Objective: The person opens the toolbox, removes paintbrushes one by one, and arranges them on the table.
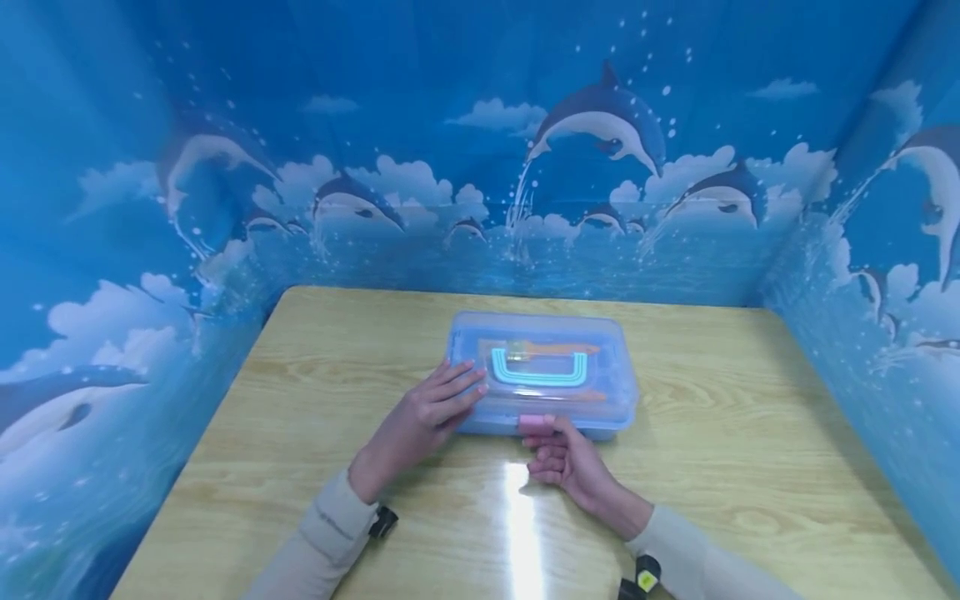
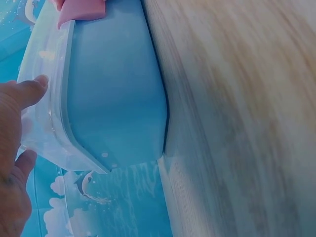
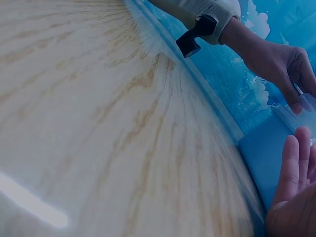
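Note:
A box with a clear lid (image 1: 540, 402) and a blue base (image 2: 116, 89) sits on the table. It has a turquoise handle (image 1: 540, 379) on top and a pink latch (image 1: 535, 426) at the front. My left hand (image 1: 431, 406) rests on the lid's left front corner, its fingers fairly straight. At the latch, my right hand (image 1: 573, 467) touches with the thumb, while its other fingers lie loosely bent below. In the right wrist view, the fingers of that hand (image 3: 296, 197) look extended beside the base; the latch is hidden there.
A paintbrush-like orange item (image 1: 558, 349) shows through the lid. Underneath is a wood-grain table (image 1: 360, 342). Blue curtains with dolphins (image 1: 420, 250) hang behind and at both sides. A black wrist camera (image 1: 383, 522) is on the left sleeve.

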`<state>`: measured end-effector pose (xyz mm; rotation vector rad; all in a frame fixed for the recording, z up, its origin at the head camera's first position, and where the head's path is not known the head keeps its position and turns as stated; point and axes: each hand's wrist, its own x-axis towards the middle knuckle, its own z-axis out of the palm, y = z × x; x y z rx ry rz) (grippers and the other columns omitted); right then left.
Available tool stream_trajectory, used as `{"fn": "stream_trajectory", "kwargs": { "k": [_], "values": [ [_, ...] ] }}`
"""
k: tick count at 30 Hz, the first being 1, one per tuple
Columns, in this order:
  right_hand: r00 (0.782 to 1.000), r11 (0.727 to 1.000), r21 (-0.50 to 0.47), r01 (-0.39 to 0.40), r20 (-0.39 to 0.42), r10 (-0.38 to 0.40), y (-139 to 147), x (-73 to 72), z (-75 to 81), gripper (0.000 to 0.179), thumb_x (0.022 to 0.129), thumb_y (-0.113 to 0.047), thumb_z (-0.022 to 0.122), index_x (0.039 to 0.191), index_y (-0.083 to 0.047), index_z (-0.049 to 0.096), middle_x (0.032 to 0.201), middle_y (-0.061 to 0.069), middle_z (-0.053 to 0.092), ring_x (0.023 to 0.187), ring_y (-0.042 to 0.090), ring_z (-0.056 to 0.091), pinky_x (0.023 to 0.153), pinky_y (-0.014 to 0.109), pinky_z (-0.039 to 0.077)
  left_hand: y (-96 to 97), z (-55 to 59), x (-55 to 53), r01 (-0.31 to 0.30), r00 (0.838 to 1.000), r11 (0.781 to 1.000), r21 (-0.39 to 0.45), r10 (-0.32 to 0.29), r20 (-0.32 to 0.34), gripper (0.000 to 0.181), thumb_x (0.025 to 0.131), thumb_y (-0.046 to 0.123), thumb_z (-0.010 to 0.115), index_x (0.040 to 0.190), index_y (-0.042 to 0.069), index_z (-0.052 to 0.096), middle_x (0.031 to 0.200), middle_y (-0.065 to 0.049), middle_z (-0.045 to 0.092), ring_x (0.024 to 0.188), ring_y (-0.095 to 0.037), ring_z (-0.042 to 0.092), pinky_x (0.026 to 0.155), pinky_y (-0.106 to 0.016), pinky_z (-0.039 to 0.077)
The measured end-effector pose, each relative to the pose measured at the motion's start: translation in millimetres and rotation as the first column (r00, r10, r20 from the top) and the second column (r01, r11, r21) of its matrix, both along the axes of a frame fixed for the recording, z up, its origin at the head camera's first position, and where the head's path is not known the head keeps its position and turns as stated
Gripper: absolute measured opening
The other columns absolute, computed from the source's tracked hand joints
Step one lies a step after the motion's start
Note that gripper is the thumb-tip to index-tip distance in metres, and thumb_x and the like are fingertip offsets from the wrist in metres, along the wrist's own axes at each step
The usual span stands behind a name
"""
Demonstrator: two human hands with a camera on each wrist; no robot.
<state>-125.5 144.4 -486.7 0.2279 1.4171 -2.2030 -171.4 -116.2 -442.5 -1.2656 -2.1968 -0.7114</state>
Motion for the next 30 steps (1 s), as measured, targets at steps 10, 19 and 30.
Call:
{"fn": "stream_trajectory", "kwargs": {
  "k": [10,19,30],
  "values": [
    [0.999,0.999,0.033,0.026,0.034,-0.027,-1.4,4.8,1.5,0.046,0.093,-0.043,0.048,0.102,0.001,0.059,0.076,0.007,0.066,0.059,0.017,0.066,0.060,0.031,0.058,1.6,0.5,3.5,-0.015,1.000,1.000,-0.017,0.015,0.017,0.045,0.076,0.004,0.073,0.119,0.007,0.063,0.133,-0.009,0.054,0.128,-0.028,0.045,0.106,-0.050,0.034],
    [0.999,0.994,0.101,-0.032,0.029,0.029,0.6,2.8,5.6,0.056,0.093,-0.048,0.045,0.102,0.006,0.056,0.077,0.009,0.065,0.063,0.021,0.066,0.065,0.037,0.059,0.1,0.9,4.3,-0.026,0.999,0.999,-0.032,0.027,0.033,0.048,0.075,0.004,0.074,0.121,0.008,0.062,0.136,-0.007,0.051,0.129,-0.026,0.043,0.109,-0.048,0.031],
    [0.992,0.982,0.149,-0.114,-0.045,0.122,7.5,2.6,6.4,0.066,0.089,-0.047,0.053,0.120,0.011,0.052,0.074,0.009,0.065,0.062,0.018,0.066,0.066,0.036,0.059,-0.2,1.0,2.3,-0.022,0.999,0.999,-0.023,0.022,0.037,0.046,0.076,0.005,0.074,0.120,0.008,0.062,0.135,-0.008,0.052,0.130,-0.026,0.042,0.109,-0.047,0.031]
  ]
}}
